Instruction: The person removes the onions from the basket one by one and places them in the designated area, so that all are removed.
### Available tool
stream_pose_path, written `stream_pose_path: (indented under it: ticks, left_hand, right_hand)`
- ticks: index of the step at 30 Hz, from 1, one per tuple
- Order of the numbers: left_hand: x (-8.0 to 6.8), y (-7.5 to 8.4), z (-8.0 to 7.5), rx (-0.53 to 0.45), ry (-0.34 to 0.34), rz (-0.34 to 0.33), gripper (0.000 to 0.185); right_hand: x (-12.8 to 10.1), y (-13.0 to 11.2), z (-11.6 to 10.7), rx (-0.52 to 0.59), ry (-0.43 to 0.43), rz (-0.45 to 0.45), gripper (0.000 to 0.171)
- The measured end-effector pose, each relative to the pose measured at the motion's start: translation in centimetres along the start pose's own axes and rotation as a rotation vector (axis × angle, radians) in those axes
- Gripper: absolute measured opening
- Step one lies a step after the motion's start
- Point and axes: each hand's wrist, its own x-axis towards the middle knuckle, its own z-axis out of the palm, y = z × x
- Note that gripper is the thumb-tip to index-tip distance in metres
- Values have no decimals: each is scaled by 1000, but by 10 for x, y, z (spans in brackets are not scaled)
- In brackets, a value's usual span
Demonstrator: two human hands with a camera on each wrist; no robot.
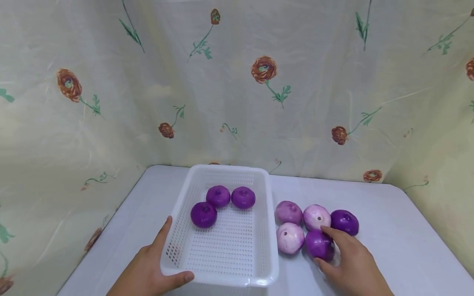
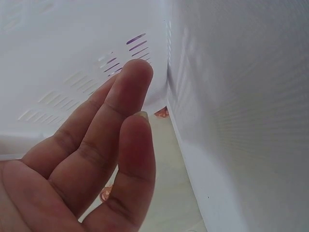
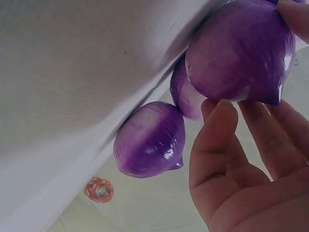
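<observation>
My right hand [image 1: 353,261] grips a dark purple onion [image 1: 319,245] on the table, thumb at its near side and a finger at its far side. In the right wrist view this onion [image 3: 241,53] is large, its pointed tip facing the fingers. Around it lie two pale onions [image 1: 290,238], a pinkish-purple one [image 1: 289,212] and another dark purple one [image 1: 345,222]. Relaxed fingers of my left hand [image 1: 148,263] lie along the outside of a white perforated basket [image 1: 275,255], at its near left corner, with the thumb across the front rim. Three purple onions [image 1: 203,214] sit inside the basket.
The white table [image 1: 400,242] spreads to the right of the onions. A flowered curtain [image 1: 222,82] hangs behind the table and along both sides, close to its edges.
</observation>
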Motion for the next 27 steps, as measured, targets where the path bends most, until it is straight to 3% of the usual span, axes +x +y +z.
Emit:
stream_pose_path:
  ticks: [9, 16, 27]
  left_hand:
    - [-1, 1, 1, 3, 6, -21, 140]
    - [-2, 2, 2, 0, 9, -31, 140]
    - [-2, 2, 1, 15, 15, -26, 140]
  right_hand:
    - [1, -1, -1, -3, -24, 3, 81]
    - [2, -4, -3, -8, -84, 71, 83]
    - [0, -1, -6, 4, -17, 19, 88]
